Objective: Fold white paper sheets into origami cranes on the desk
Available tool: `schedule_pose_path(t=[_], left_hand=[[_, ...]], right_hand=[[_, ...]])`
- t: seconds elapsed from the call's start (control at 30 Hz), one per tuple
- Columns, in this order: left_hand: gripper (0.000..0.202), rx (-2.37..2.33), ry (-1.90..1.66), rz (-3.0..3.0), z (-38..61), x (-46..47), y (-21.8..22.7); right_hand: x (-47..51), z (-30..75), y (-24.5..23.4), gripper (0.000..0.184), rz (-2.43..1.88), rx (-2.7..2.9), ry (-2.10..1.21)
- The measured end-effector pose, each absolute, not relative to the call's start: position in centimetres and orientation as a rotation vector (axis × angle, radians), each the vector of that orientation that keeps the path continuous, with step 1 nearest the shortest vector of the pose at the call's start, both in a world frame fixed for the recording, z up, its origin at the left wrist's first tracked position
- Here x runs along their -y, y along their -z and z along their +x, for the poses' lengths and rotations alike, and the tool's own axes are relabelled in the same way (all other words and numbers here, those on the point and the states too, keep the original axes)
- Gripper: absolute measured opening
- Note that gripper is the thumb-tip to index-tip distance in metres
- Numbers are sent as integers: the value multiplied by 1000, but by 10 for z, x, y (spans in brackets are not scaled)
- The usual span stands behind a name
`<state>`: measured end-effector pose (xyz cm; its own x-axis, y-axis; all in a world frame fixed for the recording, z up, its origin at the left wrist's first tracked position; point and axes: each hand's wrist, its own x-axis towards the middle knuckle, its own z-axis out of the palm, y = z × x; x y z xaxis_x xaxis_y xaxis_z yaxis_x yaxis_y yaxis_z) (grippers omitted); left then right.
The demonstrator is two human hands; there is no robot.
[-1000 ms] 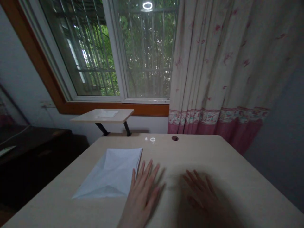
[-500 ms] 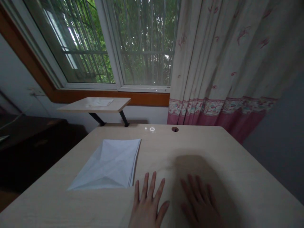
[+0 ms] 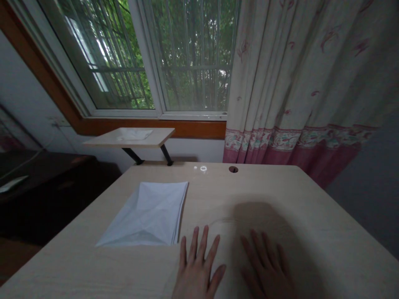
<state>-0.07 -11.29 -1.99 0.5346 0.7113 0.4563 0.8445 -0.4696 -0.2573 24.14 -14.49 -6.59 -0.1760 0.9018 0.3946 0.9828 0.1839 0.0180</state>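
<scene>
My left hand point(image 3: 198, 265) lies palm down on the pale wooden desk point(image 3: 131, 274), fingers spread and holding nothing. Just beyond its fingertips, to the left, is a folded white cloth or sheet point(image 3: 149, 214), flat on the desktop with layered edges on its right side; its exact material I cannot tell. My right hand point(image 3: 268, 263) rests on the desk too, palm down with fingers apart, in a dark shadow. Neither hand touches the white sheet.
A small raised shelf point(image 3: 158, 139) on black supports stands at the desk's back left, bearing a thin white item point(image 3: 134, 134). A round cable hole point(image 3: 233, 169) sits near the back edge. Behind are a barred window and a floral curtain point(image 3: 264, 83); a dark cabinet point(image 3: 40, 174) stands left.
The whole view has shifted slightly, so everything appears a little farther right. Both hands stay flat on the desk, and the white sheet has not moved on it.
</scene>
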Motion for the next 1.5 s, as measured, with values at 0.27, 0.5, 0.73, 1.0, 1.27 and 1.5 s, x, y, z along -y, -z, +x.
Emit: schedule_pose_path(t=[0.27, 0.5, 0.73, 1.0, 1.27, 1.5], left_hand=[[58, 1271, 364, -2309, 0, 112, 20], [58, 1264, 371, -2332, -3, 112, 20], [58, 1266, 376, -2324, -3, 111, 22], [54, 1247, 498, -2358, -5, 110, 16], [43, 1315, 711, -2397, -37, 100, -21], [32, 1556, 974, -2238, -88, 67, -35]], right_hand=[[145, 246, 68, 64, -1804, 2236, 355], [144, 247, 69, 62, -1834, 2228, 228], [144, 247, 65, 62, -1814, 2214, 143], [145, 240, 55, 58, -1861, 2195, 136], [117, 232, 31, 50, -1743, 2272, 84], [71, 177, -12, 40, -1386, 2187, -83]])
